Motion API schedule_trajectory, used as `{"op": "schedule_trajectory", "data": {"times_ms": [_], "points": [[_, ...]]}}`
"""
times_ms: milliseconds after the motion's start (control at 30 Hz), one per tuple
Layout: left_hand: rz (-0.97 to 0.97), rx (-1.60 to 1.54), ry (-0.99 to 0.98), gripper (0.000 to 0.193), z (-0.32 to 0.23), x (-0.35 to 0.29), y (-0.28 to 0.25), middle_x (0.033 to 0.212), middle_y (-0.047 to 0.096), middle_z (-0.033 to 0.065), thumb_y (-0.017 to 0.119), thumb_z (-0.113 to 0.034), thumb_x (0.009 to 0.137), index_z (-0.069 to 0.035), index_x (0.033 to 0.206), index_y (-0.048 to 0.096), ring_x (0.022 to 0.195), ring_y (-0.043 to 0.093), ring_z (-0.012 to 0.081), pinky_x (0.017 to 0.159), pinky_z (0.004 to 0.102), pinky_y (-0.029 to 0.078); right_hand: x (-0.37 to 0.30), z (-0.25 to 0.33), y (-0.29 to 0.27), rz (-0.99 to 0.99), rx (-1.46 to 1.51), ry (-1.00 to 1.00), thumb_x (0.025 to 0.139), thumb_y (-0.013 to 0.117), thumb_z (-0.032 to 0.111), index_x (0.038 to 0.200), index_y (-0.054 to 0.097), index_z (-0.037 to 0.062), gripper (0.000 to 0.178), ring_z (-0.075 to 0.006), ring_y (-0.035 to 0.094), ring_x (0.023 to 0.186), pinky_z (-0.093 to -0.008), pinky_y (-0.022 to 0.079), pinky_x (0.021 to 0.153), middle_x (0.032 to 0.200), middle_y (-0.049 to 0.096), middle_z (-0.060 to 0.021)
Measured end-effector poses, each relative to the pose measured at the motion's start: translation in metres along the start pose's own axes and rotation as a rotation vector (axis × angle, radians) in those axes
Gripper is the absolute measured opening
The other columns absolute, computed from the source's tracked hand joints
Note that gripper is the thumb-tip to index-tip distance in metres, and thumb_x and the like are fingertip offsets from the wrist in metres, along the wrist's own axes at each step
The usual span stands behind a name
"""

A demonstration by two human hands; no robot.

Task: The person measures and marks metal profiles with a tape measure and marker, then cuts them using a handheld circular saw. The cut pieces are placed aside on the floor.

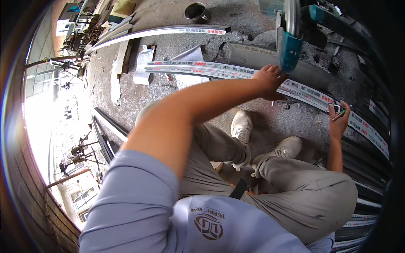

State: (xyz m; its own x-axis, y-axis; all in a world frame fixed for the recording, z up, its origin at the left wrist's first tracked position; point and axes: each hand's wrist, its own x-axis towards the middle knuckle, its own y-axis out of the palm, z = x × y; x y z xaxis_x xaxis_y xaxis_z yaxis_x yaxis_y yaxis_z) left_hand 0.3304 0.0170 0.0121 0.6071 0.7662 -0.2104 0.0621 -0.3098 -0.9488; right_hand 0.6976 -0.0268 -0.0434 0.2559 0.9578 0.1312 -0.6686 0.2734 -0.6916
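A long metal profile (312,92) wrapped in printed white film runs across the floor before me, from the middle left to the far right. My left hand (269,81) grips it, fingers over its far side and thumb on the near side. Right beside those fingers stands the teal guard (291,50) of a saw-like power tool. Farther right, my right hand (340,120) touches the same profile, its fingers closed round a slim pen (338,114) with a green part. A small pale frame-like piece (334,107) shows at those fingertips; its kind I cannot make out.
Another wrapped profile (168,31) lies farther off, near a metal cup (195,11). Crumpled paper sheets (144,65) are on the dusty floor. Stacked dark profiles (365,198) lie at my right. My shoes (241,126) are close to the profile.
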Motion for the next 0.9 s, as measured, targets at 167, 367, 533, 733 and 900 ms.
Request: {"op": "schedule_trajectory", "data": {"times_ms": [167, 367, 533, 733, 900], "points": [[0.141, -0.018, 0.022, 0.069, 0.039, -0.035, -0.045, 0.133, 0.066, 0.0117, 0.071, -0.039, 0.094, -0.024, 0.155, 0.042, 0.107, 0.071, 0.0333, 0.082, 0.0482, 0.060, -0.007, 0.009, 0.001, -0.065, 0.152, -0.210, 0.090, 0.082, 0.019, 0.129, 0.055, 0.0065, 0.049, -0.0277, 0.067, 0.102, -0.0391, 0.054, 0.088, 0.115, 0.063, -0.0134], [0.122, 0.177, 0.233, 0.060, 0.081, -0.069, -0.078, 0.119, 0.062, 0.0130, 0.046, -0.048, 0.109, -0.015, 0.158, 0.039, 0.106, 0.060, 0.0293, 0.092, 0.0406, 0.053, -0.031, 0.034, -0.020, -0.028, 0.179, 0.025, 0.085, 0.083, 0.022, 0.120, 0.056, 0.0058, 0.046, -0.0306, 0.067, 0.098, -0.0408, 0.053, 0.084, 0.106, 0.065, -0.0148], [0.078, 0.157, 0.198, 0.059, 0.121, -0.091, -0.068, 0.140, 0.057, 0.0158, 0.043, -0.050, 0.109, -0.020, 0.159, 0.039, 0.131, 0.052, 0.0329, 0.113, 0.0480, 0.041, -0.057, 0.037, -0.025, -0.059, -0.023, -0.106, 0.082, 0.081, 0.022, 0.118, 0.054, 0.0042, 0.048, -0.0380, 0.065, 0.095, -0.0456, 0.052, 0.084, 0.104, 0.063, -0.0179], [-0.035, 0.215, -0.041, 0.089, 0.132, -0.105, -0.008, 0.142, 0.054, 0.0165, 0.060, -0.071, 0.093, -0.018, 0.161, 0.035, 0.133, 0.050, 0.0357, 0.114, 0.0488, 0.039, -0.107, 0.010, -0.013, 0.116, -0.294, -0.217, 0.078, 0.076, 0.015, 0.118, 0.053, 0.0051, 0.047, -0.0417, 0.061, 0.101, -0.0515, 0.050, 0.085, 0.106, 0.060, -0.0191], [-0.042, 0.159, -0.142, 0.098, 0.125, -0.102, 0.017, 0.124, 0.057, 0.0160, 0.086, -0.056, 0.073, -0.001, 0.145, 0.047, 0.116, 0.055, 0.0344, 0.104, 0.0439, 0.046, -0.132, -0.011, 0.003, 0.458, -0.531, 0.202, 0.076, 0.079, 0.022, 0.126, 0.051, 0.0055, 0.060, -0.0440, 0.059, 0.111, -0.0540, 0.051, 0.091, 0.112, 0.061, -0.0211]]}}
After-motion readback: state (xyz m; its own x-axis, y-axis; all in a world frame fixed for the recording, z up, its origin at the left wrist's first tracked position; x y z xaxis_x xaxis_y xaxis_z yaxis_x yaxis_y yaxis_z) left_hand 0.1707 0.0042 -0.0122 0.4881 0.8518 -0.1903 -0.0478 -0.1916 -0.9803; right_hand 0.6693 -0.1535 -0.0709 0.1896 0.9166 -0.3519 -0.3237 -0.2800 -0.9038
